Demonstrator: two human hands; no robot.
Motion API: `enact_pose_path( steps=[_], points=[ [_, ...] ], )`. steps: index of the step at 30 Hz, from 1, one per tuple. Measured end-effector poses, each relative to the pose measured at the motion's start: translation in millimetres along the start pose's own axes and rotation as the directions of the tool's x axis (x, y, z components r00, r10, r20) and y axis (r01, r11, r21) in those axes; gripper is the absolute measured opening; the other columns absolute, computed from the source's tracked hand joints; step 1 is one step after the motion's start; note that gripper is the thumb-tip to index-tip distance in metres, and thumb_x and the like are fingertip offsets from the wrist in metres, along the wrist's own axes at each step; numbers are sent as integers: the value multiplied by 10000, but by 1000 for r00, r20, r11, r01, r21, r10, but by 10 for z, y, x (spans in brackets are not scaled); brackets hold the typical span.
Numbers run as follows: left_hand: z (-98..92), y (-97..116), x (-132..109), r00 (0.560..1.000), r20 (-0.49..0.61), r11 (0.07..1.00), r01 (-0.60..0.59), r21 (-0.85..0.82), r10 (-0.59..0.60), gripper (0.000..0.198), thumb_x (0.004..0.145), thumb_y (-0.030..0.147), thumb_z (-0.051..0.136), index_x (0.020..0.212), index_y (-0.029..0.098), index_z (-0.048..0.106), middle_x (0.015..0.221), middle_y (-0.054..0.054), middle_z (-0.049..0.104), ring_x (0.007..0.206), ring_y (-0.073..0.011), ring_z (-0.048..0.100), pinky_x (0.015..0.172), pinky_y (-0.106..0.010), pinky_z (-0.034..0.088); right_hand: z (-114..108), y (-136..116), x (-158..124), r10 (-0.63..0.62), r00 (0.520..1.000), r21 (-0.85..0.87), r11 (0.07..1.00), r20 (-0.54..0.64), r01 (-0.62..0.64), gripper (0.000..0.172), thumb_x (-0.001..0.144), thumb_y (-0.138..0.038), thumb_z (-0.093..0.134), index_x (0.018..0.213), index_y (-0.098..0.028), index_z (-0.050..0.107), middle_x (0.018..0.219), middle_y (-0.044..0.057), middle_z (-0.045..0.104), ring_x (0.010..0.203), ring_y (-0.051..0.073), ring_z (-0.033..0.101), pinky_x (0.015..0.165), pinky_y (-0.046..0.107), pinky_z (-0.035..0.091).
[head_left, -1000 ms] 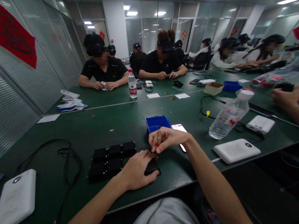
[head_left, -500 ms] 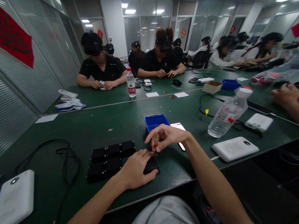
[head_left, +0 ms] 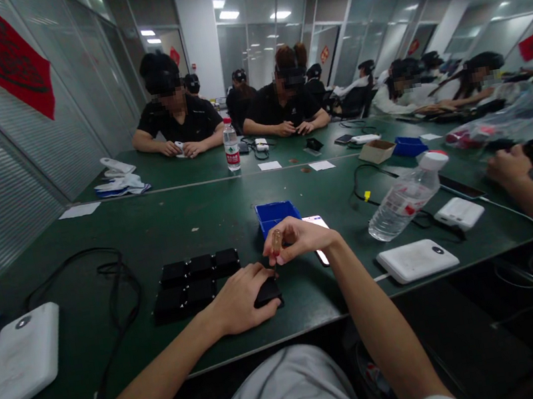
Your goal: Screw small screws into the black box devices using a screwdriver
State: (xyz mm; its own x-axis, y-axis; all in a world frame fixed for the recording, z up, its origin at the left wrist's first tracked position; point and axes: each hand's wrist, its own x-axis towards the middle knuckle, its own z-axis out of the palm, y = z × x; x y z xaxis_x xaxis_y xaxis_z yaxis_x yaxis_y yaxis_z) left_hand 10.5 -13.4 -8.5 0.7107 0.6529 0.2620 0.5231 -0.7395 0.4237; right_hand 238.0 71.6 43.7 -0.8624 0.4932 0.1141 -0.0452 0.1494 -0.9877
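Note:
My right hand [head_left: 297,236] pinches the brownish see-through handle of a small screwdriver [head_left: 277,241] between thumb and fingers. Its shaft points down at the right end of a black block [head_left: 267,292]; whether the tip touches a screw is too small to tell. Over that block lies my left hand [head_left: 245,301], thumb along the near side and fingers across the top, gripping it against the table. Several similar black blocks [head_left: 198,294] with shiny points at their corners stand in two rows, left of my left hand.
Behind my right hand are a blue tray [head_left: 276,211] and a lit phone [head_left: 323,254]. A tilted water bottle [head_left: 405,198] and white power banks [head_left: 418,261] lie to the right. A black cable [head_left: 115,267] runs at left. A co-worker's hands [head_left: 511,164] are at far right.
My right fingers have closed in around the screwdriver handle; the index finger was stretched out before. My left hand stays on the black block. The view has shifted slightly.

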Motion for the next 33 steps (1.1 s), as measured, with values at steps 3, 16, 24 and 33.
enact_pose_path(
  steps=[3, 16, 24, 33],
  points=[
    [-11, 11, 5, 1000, 4, 1000, 3, -5, -3, 413, 885, 318, 677, 1253, 148, 594, 1205, -135, 642, 1115, -312, 636, 1010, -468, 532, 1, -9, -7, -15, 998, -4, 1000, -53, 15, 303, 736, -232, 900, 979, -120, 759, 834, 45, 773, 716, 122, 713, 662, 213, 545],
    [18, 4, -19, 999, -50, 998, 18, -53, -21, 724, 876, 303, 700, 1503, 172, 362, 1208, -113, 639, 1091, -287, 637, 1004, -458, 529, 29, 36, 178, -173, 783, 42, 968, -597, 246, 366, 727, -295, 888, 1057, -215, 751, 825, -19, 720, 564, 61, 537, 518, 188, 440],
    [-5, 8, -18, 994, -108, 999, -35, -31, 32, 720, 914, 355, 681, 1524, 216, 325, 1254, -107, 614, 1137, -291, 623, 1039, -470, 507, 17, 32, 168, -154, 769, 179, 927, -620, 330, 309, 682, -277, 914, 934, -210, 749, 853, -5, 723, 760, 119, 676, 701, 236, 561],
    [-17, 7, -18, 996, -79, 999, -34, -39, 31, 682, 939, 367, 656, 1521, 228, 330, 1291, -112, 603, 1162, -287, 615, 1051, -462, 496, 64, 11, 161, -97, 856, 263, 929, -507, 261, 383, 714, -377, 905, 1030, -215, 762, 991, 36, 742, 920, 147, 677, 790, 236, 562]
  ],
)
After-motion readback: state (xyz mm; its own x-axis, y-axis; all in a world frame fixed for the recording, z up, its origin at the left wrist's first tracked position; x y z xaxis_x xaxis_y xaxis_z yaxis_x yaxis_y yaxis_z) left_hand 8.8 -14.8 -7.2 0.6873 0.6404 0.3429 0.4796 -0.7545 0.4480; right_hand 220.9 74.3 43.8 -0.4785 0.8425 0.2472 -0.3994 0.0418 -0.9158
